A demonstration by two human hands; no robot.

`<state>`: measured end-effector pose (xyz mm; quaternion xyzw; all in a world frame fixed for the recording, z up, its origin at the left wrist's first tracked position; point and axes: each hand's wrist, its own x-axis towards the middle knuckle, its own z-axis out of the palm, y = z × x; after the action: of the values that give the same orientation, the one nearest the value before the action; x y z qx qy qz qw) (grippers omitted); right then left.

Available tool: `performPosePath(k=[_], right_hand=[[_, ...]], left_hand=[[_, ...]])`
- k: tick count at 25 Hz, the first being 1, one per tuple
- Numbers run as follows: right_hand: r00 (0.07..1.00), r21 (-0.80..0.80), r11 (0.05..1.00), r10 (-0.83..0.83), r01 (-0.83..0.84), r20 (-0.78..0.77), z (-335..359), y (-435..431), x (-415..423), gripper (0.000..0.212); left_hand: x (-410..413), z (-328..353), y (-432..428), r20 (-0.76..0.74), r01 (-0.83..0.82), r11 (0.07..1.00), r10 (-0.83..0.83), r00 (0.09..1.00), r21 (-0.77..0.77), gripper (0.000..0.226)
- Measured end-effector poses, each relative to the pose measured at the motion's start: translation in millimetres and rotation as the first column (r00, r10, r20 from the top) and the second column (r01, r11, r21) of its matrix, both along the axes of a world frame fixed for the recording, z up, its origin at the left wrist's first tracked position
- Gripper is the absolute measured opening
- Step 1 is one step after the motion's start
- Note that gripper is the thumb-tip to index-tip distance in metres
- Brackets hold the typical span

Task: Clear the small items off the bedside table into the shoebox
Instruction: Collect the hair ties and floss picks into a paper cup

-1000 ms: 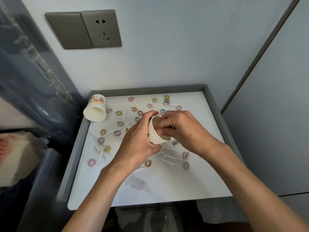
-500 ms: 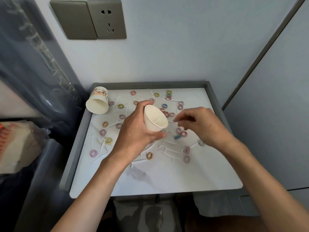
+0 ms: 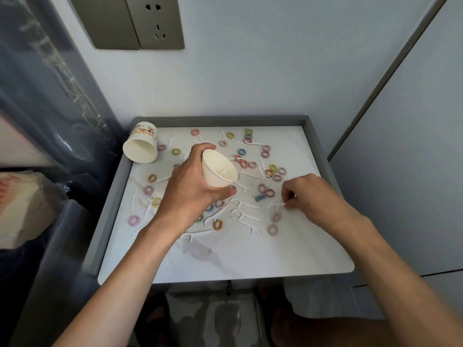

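My left hand (image 3: 191, 189) grips a small white paper cup (image 3: 218, 168), tilted with its mouth facing right, above the middle of the bedside table (image 3: 250, 254). To its right, my right hand (image 3: 309, 194) rests on the tabletop and pinches the handle of a white floss pick (image 3: 275, 205). Several small coloured hair rings (image 3: 270, 193) and more white floss picks (image 3: 246, 216) lie scattered over the white top. No shoebox is in view.
A second paper cup (image 3: 140, 146) with a printed pattern lies on its side at the table's back left corner. A grey raised rim (image 3: 110, 209) borders the table at left, back and right. A wall socket (image 3: 155, 21) sits above. Plastic-wrapped items (image 3: 22, 201) stand at left.
My right hand came away from the cup's mouth, moved right and down to the tabletop and pinched a floss pick. My left hand kept the cup, tilting it.
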<state>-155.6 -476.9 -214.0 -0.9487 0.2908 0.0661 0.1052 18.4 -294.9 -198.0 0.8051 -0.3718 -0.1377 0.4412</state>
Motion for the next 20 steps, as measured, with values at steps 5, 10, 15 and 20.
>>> performPosePath(k=[5,10,15,20], right_hand=[[0.971,0.17,0.985,-0.034,-0.007,0.238,2.4,16.4,15.1,0.013],[0.988,0.22,0.976,-0.036,0.001,0.153,-10.0,44.0,30.6,0.024],[0.993,0.165,0.986,-0.049,0.031,0.103,-18.0,58.2,40.1,0.036],[0.993,0.128,0.986,-0.111,0.104,0.046,-12.6,57.1,47.5,0.023]], left_hand=[[6.7,1.2,2.4,-0.033,-0.035,0.999,0.035,0.999,-0.001,0.08],[8.2,4.3,5.6,-0.032,-0.027,1.0,0.027,0.999,-0.01,0.082],[10.2,3.8,7.5,-0.024,-0.028,1.0,0.028,0.999,-0.011,0.081],[13.2,3.1,9.7,-0.026,-0.023,1.0,0.023,0.999,-0.006,0.08]])
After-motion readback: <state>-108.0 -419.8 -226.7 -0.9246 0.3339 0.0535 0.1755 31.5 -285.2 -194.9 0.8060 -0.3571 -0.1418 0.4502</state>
